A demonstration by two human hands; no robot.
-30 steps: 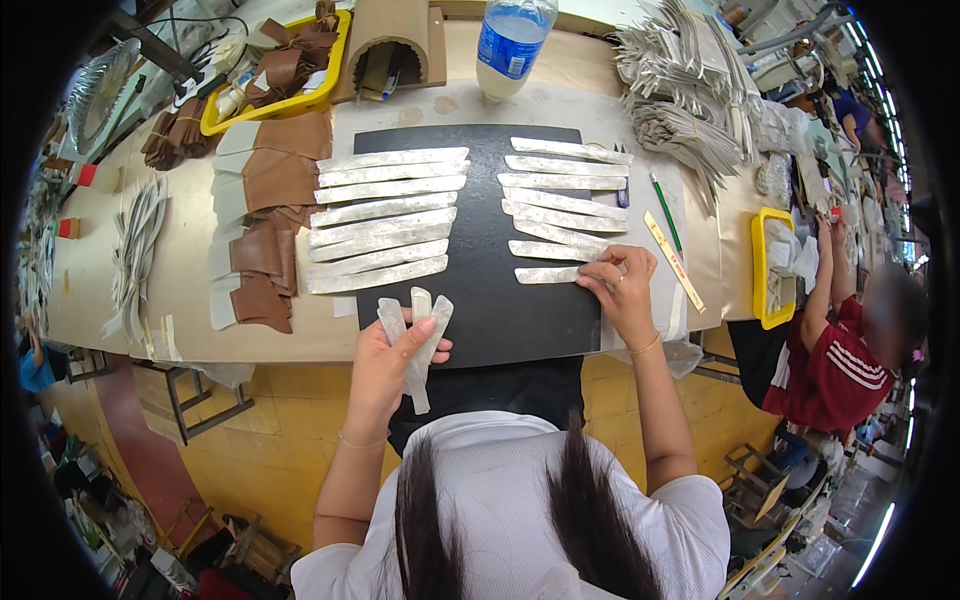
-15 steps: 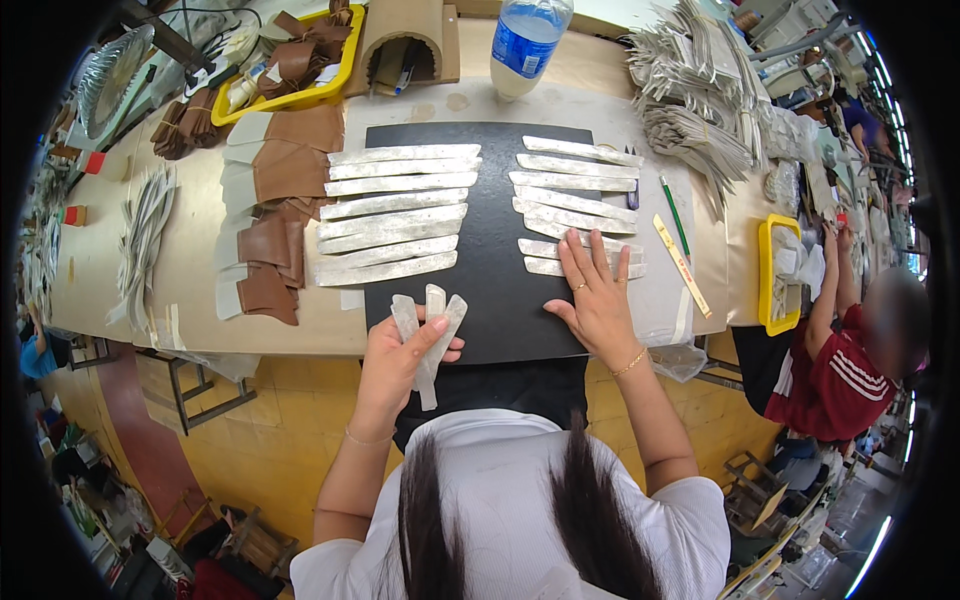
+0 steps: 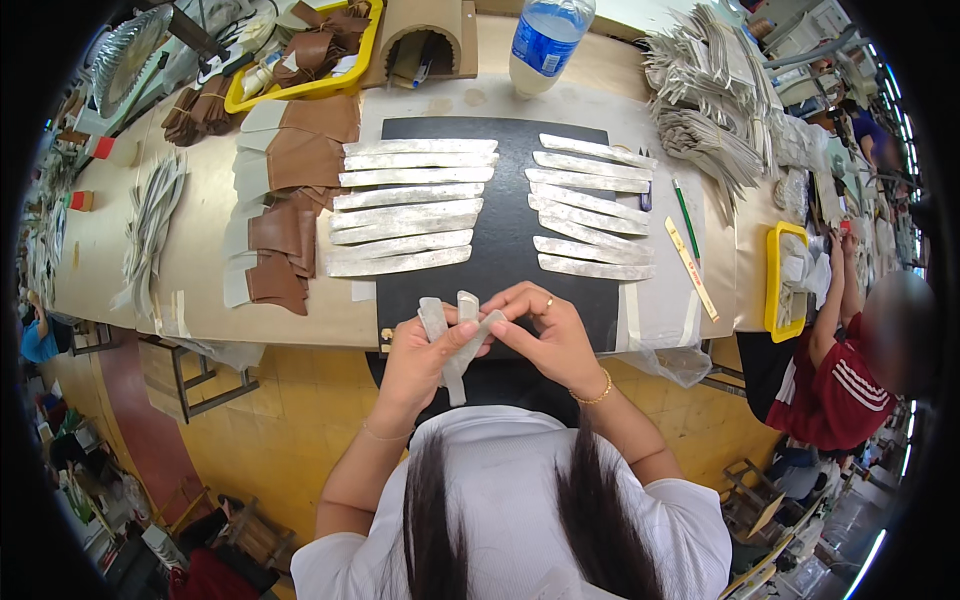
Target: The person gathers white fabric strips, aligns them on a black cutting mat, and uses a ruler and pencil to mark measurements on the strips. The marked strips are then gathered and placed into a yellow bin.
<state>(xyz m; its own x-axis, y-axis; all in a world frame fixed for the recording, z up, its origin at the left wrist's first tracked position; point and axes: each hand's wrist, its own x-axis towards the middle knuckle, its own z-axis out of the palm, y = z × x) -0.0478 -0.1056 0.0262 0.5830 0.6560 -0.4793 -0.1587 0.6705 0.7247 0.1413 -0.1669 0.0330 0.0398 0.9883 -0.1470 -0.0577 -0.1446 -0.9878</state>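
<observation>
My left hand is closed around a few pale grey strips, fanned out at the near edge of a black board. Thumb and fingers of my right hand pinch the tip of the rightmost strip in that fan. On the board's left side lies a column of several whitish strips, side by side and reaching past its edge. A second column of similar strips lies on the right side, some ends overlapping.
Brown leather pieces overlap left of the board. A green pencil and a yellowish ruler lie right. Behind are a water bottle, bundled strips and a yellow tray. Another person works at the right.
My right hand has left the right column of strips and come down to the held fan, where it now grips one tip. The whole view has shifted slightly.
</observation>
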